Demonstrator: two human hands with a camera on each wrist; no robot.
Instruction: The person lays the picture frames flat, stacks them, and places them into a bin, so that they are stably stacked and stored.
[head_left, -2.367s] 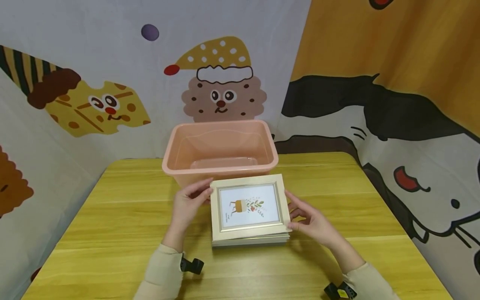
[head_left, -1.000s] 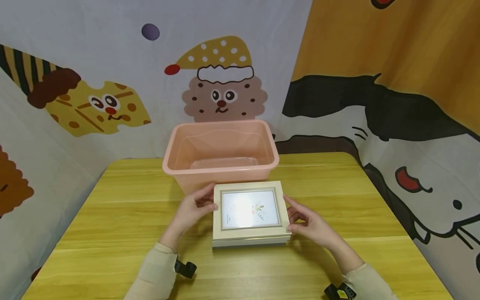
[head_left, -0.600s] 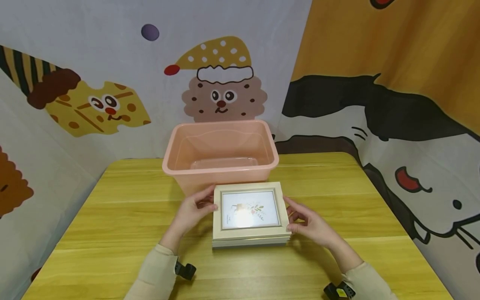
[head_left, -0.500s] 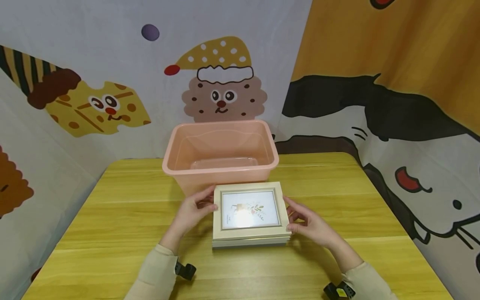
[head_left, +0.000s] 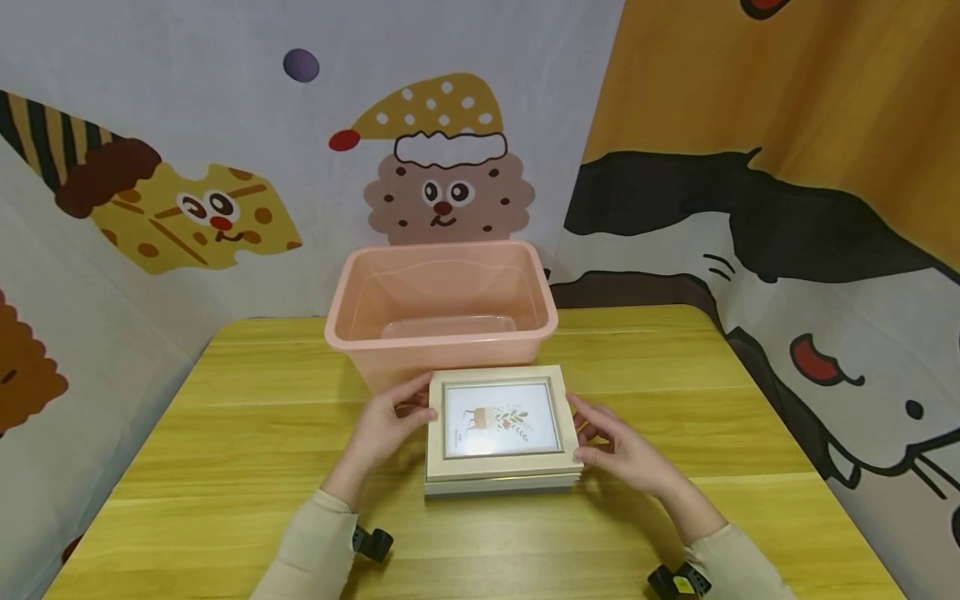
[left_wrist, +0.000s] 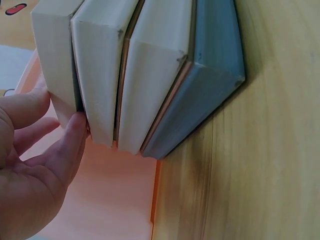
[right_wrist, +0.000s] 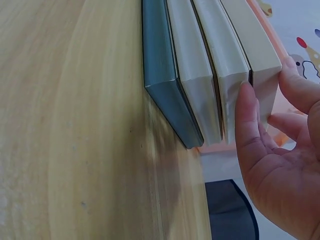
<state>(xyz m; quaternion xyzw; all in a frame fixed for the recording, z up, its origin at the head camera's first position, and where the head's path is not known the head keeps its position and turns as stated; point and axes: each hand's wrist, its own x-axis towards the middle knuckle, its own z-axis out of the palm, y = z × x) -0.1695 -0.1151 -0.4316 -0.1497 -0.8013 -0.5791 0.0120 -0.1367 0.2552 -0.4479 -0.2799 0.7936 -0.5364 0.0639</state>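
Several picture frames lie stacked flat on the table in front of the pink tub. On top is a cream picture frame (head_left: 495, 468) around a print of a plant in a pot. Under it in the left wrist view come two whitish picture frames (left_wrist: 100, 75) and, lowest, a blue-grey picture frame (left_wrist: 200, 90). My left hand (head_left: 380, 427) holds the top frame by its left side, a fingertip at the seam below it. At the opposite side my right hand (head_left: 618, 446) grips the same frame, and a fingertip (right_wrist: 246, 95) meets its lower edge.
A pink plastic tub (head_left: 442, 343) stands right behind the stack, with nothing inside. The yellow wood-grain table (head_left: 247, 433) stretches out on both sides. Behind it hangs a cartoon-printed cloth (head_left: 225, 83).
The top picture frame, earlier turned and raised off the stack, has come down and lines up with those below. My left hand moved slightly nearer with it. Little moves in the last half second.
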